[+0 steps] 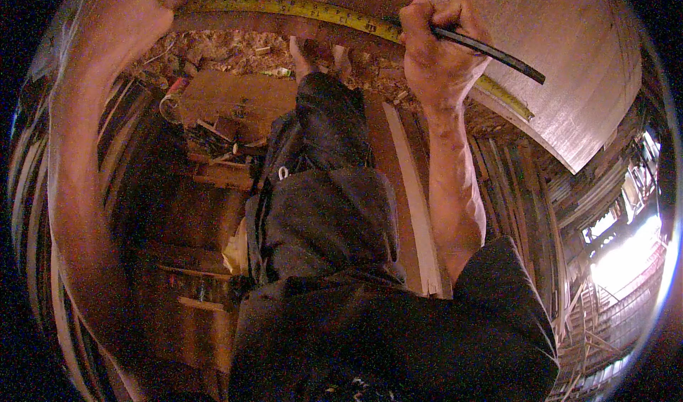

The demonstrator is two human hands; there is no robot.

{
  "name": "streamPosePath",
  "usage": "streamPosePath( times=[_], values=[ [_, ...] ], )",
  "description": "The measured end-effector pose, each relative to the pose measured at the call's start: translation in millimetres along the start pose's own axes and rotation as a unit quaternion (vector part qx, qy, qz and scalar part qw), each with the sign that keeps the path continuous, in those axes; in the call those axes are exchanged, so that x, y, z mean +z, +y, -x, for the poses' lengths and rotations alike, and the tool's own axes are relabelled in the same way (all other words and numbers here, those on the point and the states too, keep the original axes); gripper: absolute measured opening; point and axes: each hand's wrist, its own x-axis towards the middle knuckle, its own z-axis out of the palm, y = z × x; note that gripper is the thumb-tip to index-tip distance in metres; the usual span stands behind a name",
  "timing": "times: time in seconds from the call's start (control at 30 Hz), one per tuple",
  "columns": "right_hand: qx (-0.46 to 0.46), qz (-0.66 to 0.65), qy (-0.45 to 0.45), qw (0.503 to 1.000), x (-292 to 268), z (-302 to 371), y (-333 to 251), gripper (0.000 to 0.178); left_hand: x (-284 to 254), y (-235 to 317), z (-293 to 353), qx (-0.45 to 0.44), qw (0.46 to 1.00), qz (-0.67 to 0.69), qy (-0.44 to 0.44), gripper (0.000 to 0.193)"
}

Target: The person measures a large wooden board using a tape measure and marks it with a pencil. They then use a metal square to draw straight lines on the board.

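My right hand (447,43) is clenched around a slim dark rod (498,55), which sticks out of the fist toward the right over the plywood sheet (569,82). The yellow tape measure (306,8) is drawn out across the sheet, close to its near edge, running from my left thumb to the underside of my right fist; a yellow stretch shows again past my wrist, on the way to the sheet's near right corner. My left hand (146,11) is at the tape's visible left end with the thumb touching it, but the other fingers are hidden, so I cannot tell whether they grip. Below the near edge, my bare foot (304,59) stands among wood shavings (213,46), with a wooden box (235,92) off to its left. A pale plank (411,196) lies lengthwise beside my dark trousers (327,210), and timber strips (509,181) stand stacked beyond my right forearm
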Motion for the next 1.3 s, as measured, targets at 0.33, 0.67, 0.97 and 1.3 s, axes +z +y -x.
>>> streamPosePath(
  times=[0.33, 0.67, 0.97, 1.3],
  values=[
    [0.003, -0.014, 0.009, 1.0, 5, 2, 2, 0.036, 3, -5, -1, -0.007, 1.0, -0.013, -0.015, 0.036],
    [-0.041, 0.058, 0.043, 0.997, 5, 1, 3, 0.038, -12, 6, -2, -0.024, 0.995, -0.032, -0.088, 0.037],
    [-0.03, 0.024, 0.061, 0.997, 7, 1, -4, 0.036, -1, -3, 3, 0.0, 1.0, -0.001, -0.01, 0.039],
    [-0.032, 0.051, 0.038, 0.997, 1, 4, -7, 0.036, -3, -1, -1, -0.01, 0.999, -0.043, -0.027, 0.039]
  ],
)
